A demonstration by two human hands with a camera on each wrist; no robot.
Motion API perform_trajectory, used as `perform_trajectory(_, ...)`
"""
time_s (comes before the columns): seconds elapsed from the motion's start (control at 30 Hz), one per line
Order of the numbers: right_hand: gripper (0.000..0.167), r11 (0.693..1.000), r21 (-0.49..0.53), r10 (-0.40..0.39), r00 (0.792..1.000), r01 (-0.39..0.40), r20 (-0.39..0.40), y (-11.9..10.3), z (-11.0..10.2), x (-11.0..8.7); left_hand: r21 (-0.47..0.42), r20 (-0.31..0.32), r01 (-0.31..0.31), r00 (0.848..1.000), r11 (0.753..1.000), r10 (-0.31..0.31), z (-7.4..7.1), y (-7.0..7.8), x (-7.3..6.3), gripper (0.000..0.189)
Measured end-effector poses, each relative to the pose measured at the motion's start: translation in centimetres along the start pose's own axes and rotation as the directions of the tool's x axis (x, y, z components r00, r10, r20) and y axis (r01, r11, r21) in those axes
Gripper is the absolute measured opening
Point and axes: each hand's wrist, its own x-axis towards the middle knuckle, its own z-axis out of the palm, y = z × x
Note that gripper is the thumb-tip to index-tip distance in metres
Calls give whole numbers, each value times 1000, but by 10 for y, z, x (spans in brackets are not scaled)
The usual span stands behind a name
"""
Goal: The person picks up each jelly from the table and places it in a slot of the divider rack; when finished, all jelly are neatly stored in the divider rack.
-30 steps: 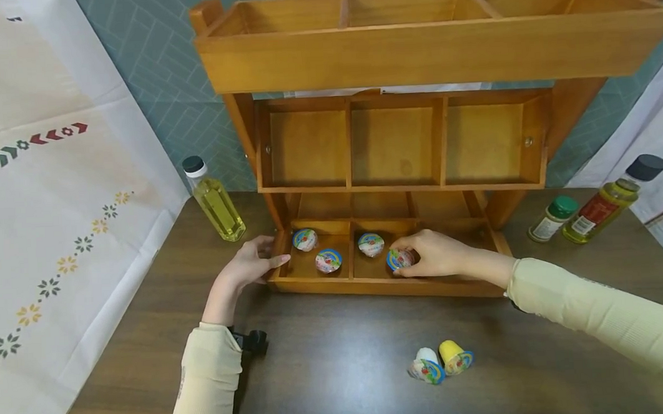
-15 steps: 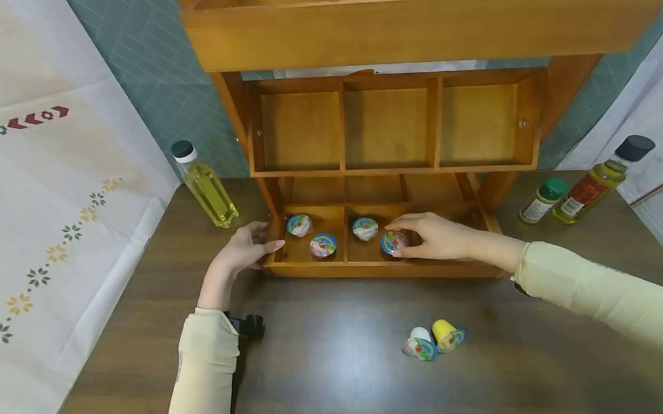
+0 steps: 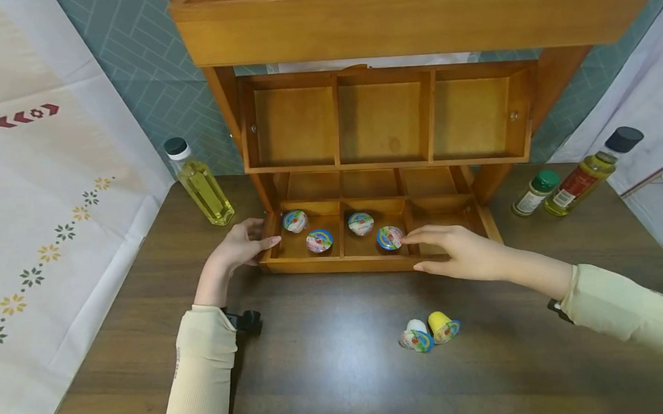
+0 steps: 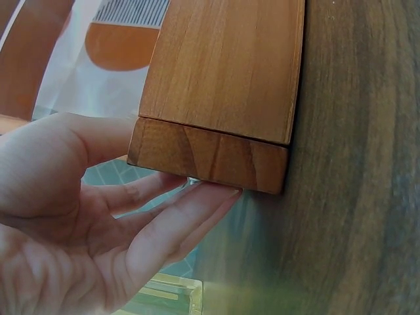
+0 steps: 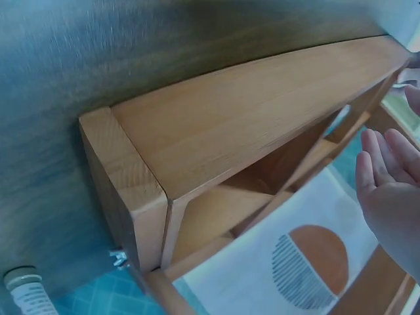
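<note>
My left hand [image 3: 235, 246] grips the left end of the bottom tray of a wooden shelf rack [image 3: 340, 266]. In the left wrist view the thumb lies over the tray's edge and the fingers [image 4: 187, 220] against its end. Two small foil-lidded cups [image 3: 319, 241] sit in the tray's left compartment. The middle compartment holds two more, a rear cup [image 3: 360, 224] and a front cup [image 3: 390, 237]. My right hand [image 3: 466, 251] is beside that front cup, fingers extended and thumb apart, holding nothing. On the table lie a white cup [image 3: 416, 337] and a yellow cup [image 3: 442, 326], both tipped over.
An oil bottle [image 3: 202, 187] stands left of the rack. To the right are a green-capped jar [image 3: 535, 194] and a dark-capped bottle [image 3: 591, 171]. The rack's middle tier [image 3: 380, 123] and top tier [image 3: 412, 21] rise above the bottom tray.
My right hand has let go of the front cup in the middle compartment and drawn back to the right. The left hand keeps its grip. The head view has tilted down.
</note>
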Motion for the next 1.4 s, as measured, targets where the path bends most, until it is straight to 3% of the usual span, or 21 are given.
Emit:
perform_trajectory(0.2, 47, 1000, -7, -23, 1000, 23, -4, -15, 3, -24, 3, 1, 8, 1000, 1000, -8, 0, 1, -1, 73)
perform_trajectory(0.37, 51, 995, -19, -101, 995, 101, 23, -28, 13, -41, 13, 0, 8, 1000, 1000, -8, 0, 2, -2, 73)
perform_trajectory(0.77, 63, 961, -82, -262, 964, 265, 38, -46, 41, -61, 23, 0, 9, 1000, 1000, -9, -2, 1, -1, 73)
perform_trajectory(1.2, 66, 949, -99, -294, 953, 300, 70, -48, 60, -64, 27, 1, 4, 1000, 1000, -4, 1, 2, 1, 74)
perform_trajectory(1.4, 68, 889, -232, -394, 918, 394, 50, -48, 67, -57, 24, 1, 12, 1000, 1000, -12, 0, 2, 0, 73)
